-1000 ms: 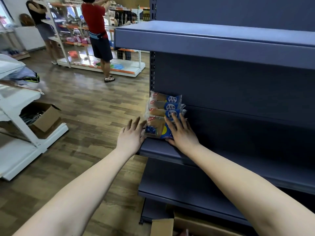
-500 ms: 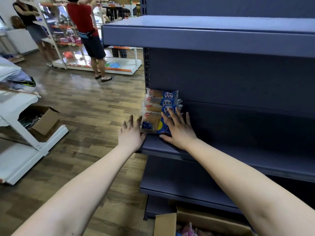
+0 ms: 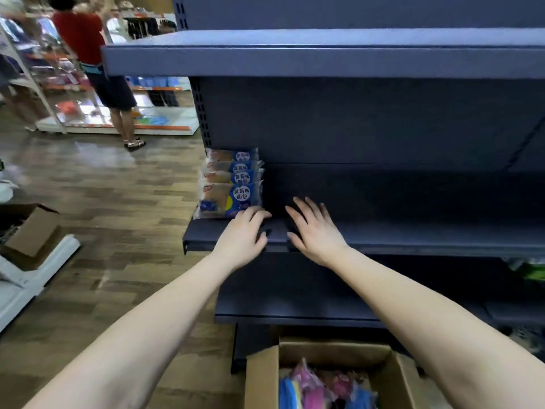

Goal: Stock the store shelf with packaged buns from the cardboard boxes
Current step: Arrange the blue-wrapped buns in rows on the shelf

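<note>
Blue-and-clear film wraps the packaged buns [image 3: 231, 197]. Four of them stand one behind another at the left end of the dark shelf [image 3: 413, 236], at about eleven o'clock from our left hand [image 3: 243, 236]. That hand hangs over the shelf's front edge with its fingers loosely curled and nothing in them; its fingertips lie at the lower right corner of the front packet, though we cannot tell if they touch it. Our right hand [image 3: 317, 231], at three o'clock from the left, hovers over bare shelf with fingers spread and straight, and it too is empty. At six o'clock in the view sits the open cardboard box [image 3: 262, 376], with pink and blue packets [image 3: 309, 388] heaped inside. We judge these buns to be light and soft, easily squashed, and the film to be smooth and somewhat slippery, so a hard pinch on the middle would dent the bread. Better that we take each packet by its flat sides with spread fingers, or several together between both palms. Once they are on the shelf we would set them upright and lean them against the row so they do not topple.
</note>
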Motion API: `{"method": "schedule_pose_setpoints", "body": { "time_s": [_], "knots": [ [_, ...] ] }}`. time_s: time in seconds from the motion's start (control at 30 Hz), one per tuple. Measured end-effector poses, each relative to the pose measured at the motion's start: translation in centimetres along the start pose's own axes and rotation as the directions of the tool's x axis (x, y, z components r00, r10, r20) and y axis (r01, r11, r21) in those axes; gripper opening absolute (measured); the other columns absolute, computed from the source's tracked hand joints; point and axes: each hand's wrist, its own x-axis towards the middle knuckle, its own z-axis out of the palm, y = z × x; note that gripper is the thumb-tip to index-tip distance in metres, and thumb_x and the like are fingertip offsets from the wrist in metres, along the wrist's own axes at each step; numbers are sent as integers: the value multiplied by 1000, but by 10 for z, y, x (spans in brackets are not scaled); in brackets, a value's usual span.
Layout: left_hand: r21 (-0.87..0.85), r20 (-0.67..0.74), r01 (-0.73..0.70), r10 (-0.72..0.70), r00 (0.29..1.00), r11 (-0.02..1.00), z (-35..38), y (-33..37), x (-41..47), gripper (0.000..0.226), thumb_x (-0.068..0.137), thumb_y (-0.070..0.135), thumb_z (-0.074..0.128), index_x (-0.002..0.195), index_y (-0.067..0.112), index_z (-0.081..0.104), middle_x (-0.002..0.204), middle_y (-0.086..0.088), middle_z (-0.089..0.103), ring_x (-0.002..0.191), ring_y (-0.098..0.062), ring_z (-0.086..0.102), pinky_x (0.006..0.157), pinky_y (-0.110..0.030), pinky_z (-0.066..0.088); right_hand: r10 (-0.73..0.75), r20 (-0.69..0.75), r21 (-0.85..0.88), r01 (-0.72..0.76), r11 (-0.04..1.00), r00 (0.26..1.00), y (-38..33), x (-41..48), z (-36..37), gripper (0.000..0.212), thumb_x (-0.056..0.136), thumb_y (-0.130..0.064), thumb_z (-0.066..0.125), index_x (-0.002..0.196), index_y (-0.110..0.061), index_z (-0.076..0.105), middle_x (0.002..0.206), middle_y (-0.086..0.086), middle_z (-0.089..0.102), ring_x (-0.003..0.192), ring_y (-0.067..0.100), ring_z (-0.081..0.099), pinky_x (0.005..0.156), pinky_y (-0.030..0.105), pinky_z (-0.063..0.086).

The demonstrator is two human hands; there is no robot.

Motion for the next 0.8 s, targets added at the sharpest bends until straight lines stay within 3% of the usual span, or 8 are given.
{"method": "schedule_pose_setpoints", "body": {
  "time_s": [0.1, 0.23, 0.43, 0.63, 0.8],
  "knots": [
    [-65, 56, -10, 14, 998, 998, 17, 28, -9, 39, 87, 15, 55, 126, 13, 53, 130, -5, 50, 116, -26, 49, 98, -37, 43, 43, -19, 7, -43, 999, 999, 21, -36, 2, 58, 87, -34, 58, 136, -5, 47, 142, 20, 44, 130, 42, 41, 105, 57, 31],
    [-110, 151, 36, -19, 988, 993, 38, 57, -27, 34, 91, 18, 48, 125, 19, 51, 132, 4, 47, 118, -16, 48, 89, -30, 45, 71, -65, 48, -68, 997, 995, 41, -83, 8, 60, 83, -23, 68, 136, -3, 46, 138, 22, 47, 125, 42, 47, 104, 54, 39],
    [-102, 363, 140, -94, 927, 985, 94, 91, -84, 34, 92, 18, 48, 125, 17, 53, 137, 1, 42, 120, -21, 45, 93, -36, 44, 31, 32, 58, -33, 998, 999, 56, -154, 40, 58, 72, -13, 75, 125, 1, 56, 129, 26, 53, 112, 44, 55, 96, 49, 48],
    [-36, 605, 263, -189, 774, 964, 146, 111, -165, 39, 89, 20, 51, 128, 16, 51, 142, -4, 36, 123, -28, 40, 103, -39, 38, 83, 265, 95, -111, 989, 961, 36, -218, 87, 54, 77, -14, 69, 128, -2, 55, 137, 26, 45, 120, 46, 47, 99, 50, 43],
    [32, 731, 271, -207, 650, 962, 167, 113, -193, 43, 92, 23, 49, 135, 18, 46, 150, -5, 28, 134, -30, 32, 109, -34, 30, 102, 472, 67, -151, 986, 876, 17, -245, 116, 55, 93, -28, 49, 144, -14, 35, 156, 13, 17, 141, 35, 18, 115, 43, 20]
  ]
}}
